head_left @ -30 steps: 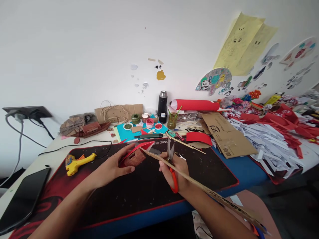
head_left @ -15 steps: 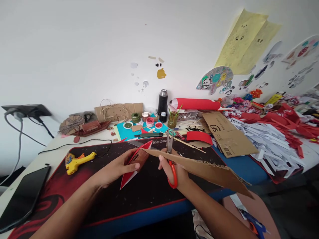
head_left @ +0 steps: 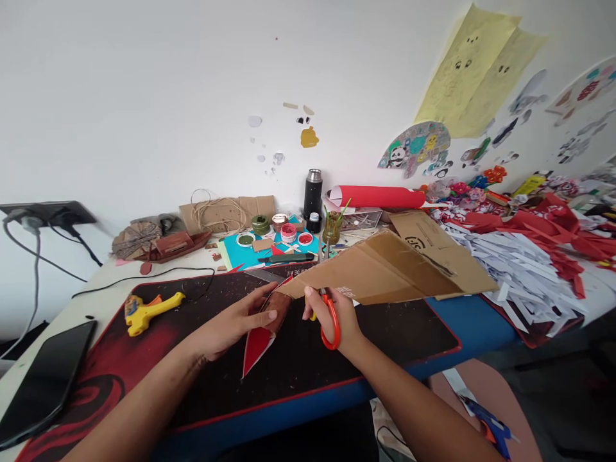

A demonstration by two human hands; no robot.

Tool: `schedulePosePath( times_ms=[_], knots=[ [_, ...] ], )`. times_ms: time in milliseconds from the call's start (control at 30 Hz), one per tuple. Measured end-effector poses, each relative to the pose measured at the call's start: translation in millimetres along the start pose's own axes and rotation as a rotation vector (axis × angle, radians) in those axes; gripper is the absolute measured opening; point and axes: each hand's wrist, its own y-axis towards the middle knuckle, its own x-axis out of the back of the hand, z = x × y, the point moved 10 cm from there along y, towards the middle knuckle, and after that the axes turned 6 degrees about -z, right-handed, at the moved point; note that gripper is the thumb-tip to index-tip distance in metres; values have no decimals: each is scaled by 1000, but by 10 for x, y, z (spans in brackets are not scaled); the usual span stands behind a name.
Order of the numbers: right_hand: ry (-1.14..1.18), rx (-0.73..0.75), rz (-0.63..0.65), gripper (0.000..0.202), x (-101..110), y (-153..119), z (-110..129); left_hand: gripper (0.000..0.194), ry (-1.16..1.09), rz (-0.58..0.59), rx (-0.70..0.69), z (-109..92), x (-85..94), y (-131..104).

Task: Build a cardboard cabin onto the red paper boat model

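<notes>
My left hand grips a small red and brown craft piece, its pointed red end hanging down over the dark mat. In my right hand are scissors with red-orange handles, their blades pointing up toward the wall. A long brown cardboard sheet reaches from the craft piece, past the scissors, off to the right. Its broad face shows, and it covers part of the blades. Whether the blades touch the cardboard cannot be made out.
A yellow glue gun and a black phone lie to the left. Behind are paint jars, a black flask and a red roll. White paper strips heap at the right.
The cardboard has tilted so its broad face shows instead of its edge. The craft piece has turned in my left hand, its lower tip shifting right and down.
</notes>
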Motion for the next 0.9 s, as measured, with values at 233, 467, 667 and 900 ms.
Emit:
schedulePosePath(
  times_ms=[233, 467, 667, 900],
  knots=[
    [-56, -52, 24, 50, -19, 52, -75, 89, 161, -6, -31, -75, 22, 12],
    [-286, 37, 65, 58, 7, 46, 65, 84, 194, -7, -28, -136, 66, -13],
    [-398, 60, 76, 62, 14, 43, 226, 82, 278, 32, -61, -154, 80, -26],
    [-364, 172, 85, 53, 7, 50, 290, 75, 304, 51, -49, -145, 181, -56]
  ],
)
